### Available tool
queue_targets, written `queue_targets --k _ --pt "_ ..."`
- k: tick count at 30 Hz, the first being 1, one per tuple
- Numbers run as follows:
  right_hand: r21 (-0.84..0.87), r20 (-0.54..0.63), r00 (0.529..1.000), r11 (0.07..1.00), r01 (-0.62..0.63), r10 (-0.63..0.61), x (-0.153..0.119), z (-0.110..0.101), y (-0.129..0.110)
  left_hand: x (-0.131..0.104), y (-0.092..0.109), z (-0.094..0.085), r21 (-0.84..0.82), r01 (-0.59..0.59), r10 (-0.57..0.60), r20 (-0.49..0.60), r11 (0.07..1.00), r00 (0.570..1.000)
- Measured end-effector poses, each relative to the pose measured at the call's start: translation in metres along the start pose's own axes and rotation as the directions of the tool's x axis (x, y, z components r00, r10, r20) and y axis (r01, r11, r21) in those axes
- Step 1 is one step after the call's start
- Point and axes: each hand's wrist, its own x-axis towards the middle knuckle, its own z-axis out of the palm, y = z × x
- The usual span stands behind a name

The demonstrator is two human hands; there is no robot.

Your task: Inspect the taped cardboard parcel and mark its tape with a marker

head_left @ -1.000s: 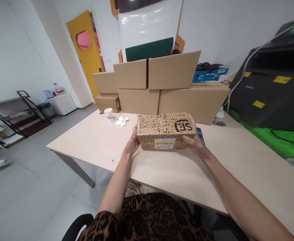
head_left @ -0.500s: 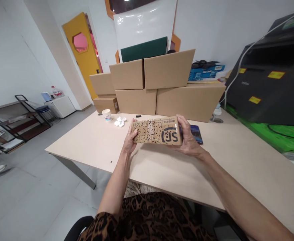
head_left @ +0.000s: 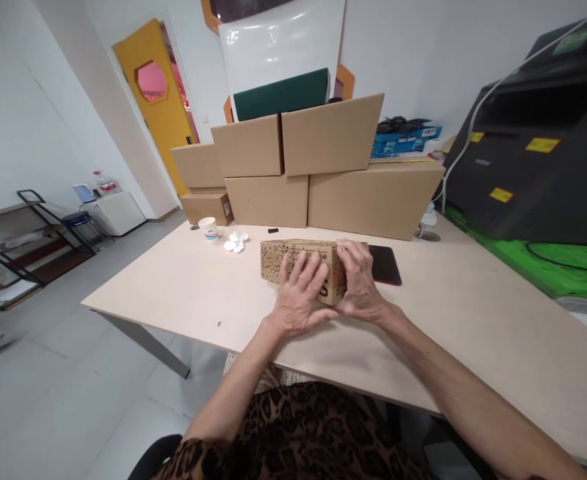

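A small cardboard box point(head_left: 272, 261) with dark speckles and printing stands on the table in front of me, turned so that a corner points my way. My left hand point(head_left: 301, 293) lies against its long front face with fingers spread, covering most of the print. My right hand point(head_left: 361, 283) grips the right end, fingers bent over the upper edge. Just behind that hand lies a phone point(head_left: 386, 265) with a dark screen, partly covered by it.
Large cardboard boxes point(head_left: 268, 201) are stacked along the back of the table point(head_left: 173, 287), topped by a dark green box point(head_left: 281, 95). A paper cup point(head_left: 208, 229), crumpled tissue point(head_left: 236, 242) and small black object point(head_left: 273, 231) lie left of centre. A black machine point(head_left: 528, 147) stands at right.
My left hand has moved from the box's left end to its front face. The box has swung round and come lower, its right end nearer me. The phone's screen has turned dark.
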Motion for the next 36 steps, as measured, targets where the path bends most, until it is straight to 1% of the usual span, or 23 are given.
queue_targets --k 3,4,6,9,11,13,15,17,19,20,21,22,23,24,25,26,27,29,31,32,33,34,36 --pt "-0.016 0.006 0.999 0.999 -0.031 0.032 -0.003 0.000 0.003 0.010 0.014 -0.002 -0.033 -0.053 0.057 0.134 0.998 0.989" --pt "-0.016 -0.004 0.999 0.999 -0.038 0.038 -0.004 0.001 0.004 0.014 0.016 -0.003 -0.040 -0.069 0.074 0.154 0.997 0.985" --pt "-0.009 -0.016 0.999 0.999 -0.048 0.047 -0.003 0.000 0.003 0.024 0.018 -0.010 -0.056 -0.066 0.074 0.148 0.996 0.986" --pt "-0.016 -0.010 0.995 0.994 -0.104 0.104 0.000 -0.001 0.003 0.035 0.007 -0.026 -0.104 0.018 -0.014 0.038 0.994 0.999" --pt "-0.013 -0.022 0.984 0.984 -0.175 0.175 0.002 -0.003 0.004 0.035 -0.008 -0.038 -0.117 0.079 -0.084 -0.042 0.990 0.996" --pt "0.013 -0.049 0.969 0.970 -0.242 0.242 0.004 -0.007 0.006 0.031 -0.027 -0.048 -0.085 0.130 -0.138 -0.097 0.988 0.986" --pt "0.060 -0.082 0.950 0.953 -0.296 0.301 0.006 -0.011 0.008 0.023 -0.044 -0.053 -0.060 0.177 -0.185 -0.156 0.982 0.970" --pt "0.144 -0.114 0.921 0.923 -0.356 0.373 0.006 -0.014 0.010 0.015 -0.056 -0.050 -0.128 0.213 -0.237 -0.218 0.969 0.947" --pt "0.286 -0.111 0.869 0.853 -0.436 0.482 0.004 -0.014 0.012 0.010 -0.060 -0.044 -0.283 0.214 -0.294 -0.281 0.935 0.914" --pt "0.369 -0.090 0.829 0.792 -0.487 0.552 0.003 -0.013 0.013 0.009 -0.058 -0.040 -0.368 0.202 -0.323 -0.305 0.908 0.896" --pt "0.449 -0.061 0.776 0.711 -0.541 0.628 0.002 -0.012 0.014 0.008 -0.055 -0.036 -0.442 0.188 -0.350 -0.320 0.877 0.881" --pt "0.523 -0.028 0.706 0.612 -0.593 0.708 0.001 -0.009 0.016 0.008 -0.051 -0.033 -0.497 0.176 -0.370 -0.323 0.850 0.871" --pt "0.589 0.006 0.623 0.500 -0.634 0.783 -0.001 -0.007 0.017 0.009 -0.047 -0.032 -0.530 0.172 -0.381 -0.315 0.830 0.869" --pt "0.646 0.039 0.536 0.388 -0.657 0.843 -0.002 -0.005 0.019 0.009 -0.043 -0.031 -0.543 0.175 -0.384 -0.299 0.822 0.874" --pt "0.695 0.074 0.462 0.286 -0.659 0.884 -0.002 -0.003 0.021 0.009 -0.041 -0.031 -0.541 0.184 -0.380 -0.277 0.821 0.882" --pt "0.737 0.114 0.409 0.199 -0.646 0.905 -0.002 -0.002 0.023 0.008 -0.039 -0.032 -0.532 0.195 -0.374 -0.252 0.824 0.893" --pt "0.769 0.155 0.371 0.124 -0.627 0.915 -0.001 -0.001 0.025 0.007 -0.038 -0.033 -0.523 0.206 -0.367 -0.225 0.827 0.903" --pt "0.803 0.240 0.317 -0.004 -0.597 0.918 0.002 -0.002 0.027 0.003 -0.040 -0.036 -0.523 0.226 -0.358 -0.165 0.822 0.919" --pt "0.801 0.327 0.250 -0.127 -0.585 0.911 0.005 -0.003 0.028 0.000 -0.044 -0.040 -0.545 0.229 -0.341 -0.113 0.807 0.933" --pt "0.792 0.369 0.216 -0.185 -0.581 0.904 0.007 -0.004 0.028 -0.001 -0.046 -0.041 -0.556 0.220 -0.327 -0.100 0.801 0.940" --pt "0.784 0.408 0.196 -0.233 -0.575 0.891 0.009 -0.005 0.028 -0.002 -0.048 -0.042 -0.564 0.207 -0.312 -0.096 0.799 0.945" --pt "0.779 0.444 0.193 -0.270 -0.566 0.875 0.010 -0.006 0.028 -0.002 -0.050 -0.043 -0.568 0.192 -0.300 -0.101 0.800 0.949" --pt "0.787 0.482 0.225 -0.304 -0.537 0.847 0.012 -0.008 0.030 -0.002 -0.052 -0.043 -0.565 0.174 -0.291 -0.123 0.806 0.949"
